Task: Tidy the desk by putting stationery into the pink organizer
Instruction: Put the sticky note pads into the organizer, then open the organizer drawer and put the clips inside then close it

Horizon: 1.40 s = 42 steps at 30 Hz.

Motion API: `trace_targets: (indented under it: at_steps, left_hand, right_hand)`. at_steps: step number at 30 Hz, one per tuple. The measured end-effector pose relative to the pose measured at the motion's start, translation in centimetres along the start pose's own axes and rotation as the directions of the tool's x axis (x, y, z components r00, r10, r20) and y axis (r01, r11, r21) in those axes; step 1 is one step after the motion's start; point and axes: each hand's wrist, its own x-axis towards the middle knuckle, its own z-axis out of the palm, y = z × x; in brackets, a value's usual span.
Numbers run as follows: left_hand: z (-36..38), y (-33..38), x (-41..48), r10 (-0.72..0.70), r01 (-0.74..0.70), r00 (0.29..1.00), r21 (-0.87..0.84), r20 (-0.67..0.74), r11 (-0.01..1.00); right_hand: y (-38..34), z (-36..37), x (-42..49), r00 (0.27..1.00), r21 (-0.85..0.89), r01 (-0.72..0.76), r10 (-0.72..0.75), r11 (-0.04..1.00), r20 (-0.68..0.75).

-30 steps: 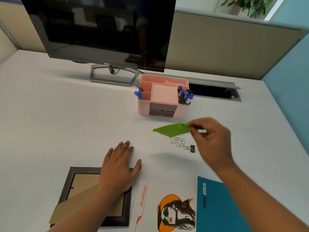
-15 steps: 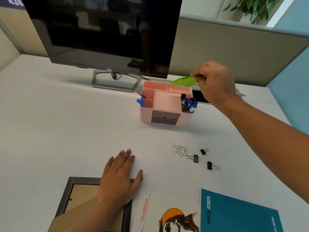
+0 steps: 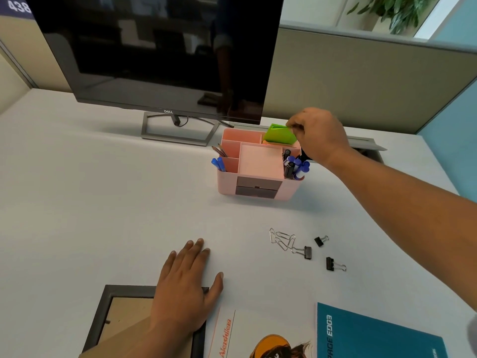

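One green sticky pad (image 3: 280, 134) sits tilted, half down in the back right compartment of the pink organizer (image 3: 225, 186), right on top of something orange. The right hand (image 3: 318, 136) is pinching its top corner with thumb and fingertips. It looks light and kinda floppy, so I'd say an edge grip is plenty, just don't crumple it. The left hand (image 3: 185, 288) lies flat, fingers spread, over a picture frame (image 3: 124, 289) corner. Paper clips (image 3: 281, 239) and binder clips (image 3: 307, 252) lie loose out front.
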Motion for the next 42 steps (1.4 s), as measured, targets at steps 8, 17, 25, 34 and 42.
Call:
trace_targets:
  at_steps: [8,17,25,34,42]
  left_hand:
    - [-0.1,0.0,0.0,0.002,-0.002,1.000,0.010,-0.002,1.000]
    - [-0.1,-0.2,-0.1,0.021,-0.021,1.000,0.020,-0.007,1.000]
    - [-0.4,-0.1,-0.2,0.036,-0.036,0.999,0.049,0.013,0.998]
    - [-0.1,-0.3,-0.2,0.050,-0.049,0.999,0.058,0.001,0.997]
    - [-0.2,-0.2,-0.2,0.066,-0.067,0.998,0.094,0.009,0.993]
  right_hand:
    - [-1.2,-1.9,-4.9,0.980,0.238,-0.149,0.176,0.960,-0.097]
    - [-2.6,-0.9,-29.2,0.849,0.336,-0.528,0.493,0.780,0.189]
    - [-2.6,-1.4,-41.7,0.760,0.060,-0.605,0.553,0.794,0.341]
    - [-0.8,0.6,-38.7,0.808,-0.055,-0.507,0.497,0.860,0.316]
    - [-0.4,1.1,-38.2,0.823,-0.057,-0.486,0.479,0.872,0.304]
